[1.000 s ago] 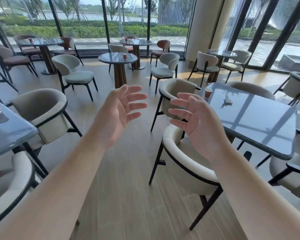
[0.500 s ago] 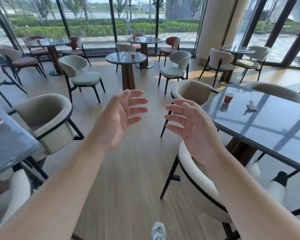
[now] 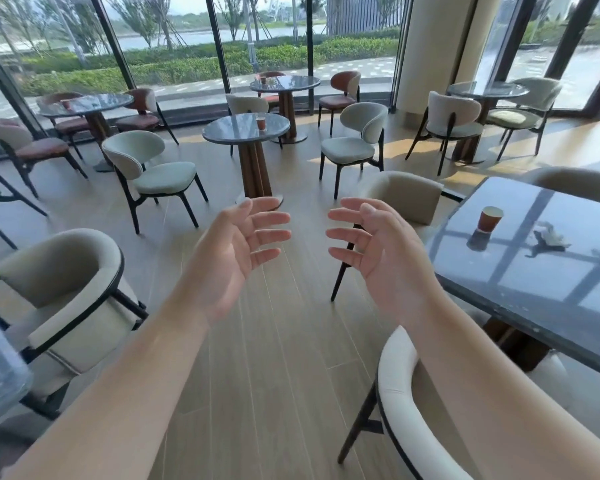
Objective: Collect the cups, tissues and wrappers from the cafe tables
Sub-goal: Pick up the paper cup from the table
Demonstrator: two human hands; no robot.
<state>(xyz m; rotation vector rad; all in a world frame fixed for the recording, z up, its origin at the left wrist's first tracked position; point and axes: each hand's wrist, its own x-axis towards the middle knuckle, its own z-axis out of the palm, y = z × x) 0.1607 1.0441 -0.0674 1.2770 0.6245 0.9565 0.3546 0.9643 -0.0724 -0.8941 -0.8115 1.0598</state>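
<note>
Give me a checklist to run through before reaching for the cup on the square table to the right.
1. Left hand free: ok, fingers spread, holding nothing.
2. Right hand free: ok, open and empty.
3. Paper cup upright on the square table: ok, it stands near the table's far left corner.
4. Crumpled tissue located: ok, it lies just right of the cup, apart from it.
5. Clear path to the cup: not ok, a beige armchair and a white armchair stand along the table's near side.
6. Cup empty: cannot tell, its inside is not visible.
</note>
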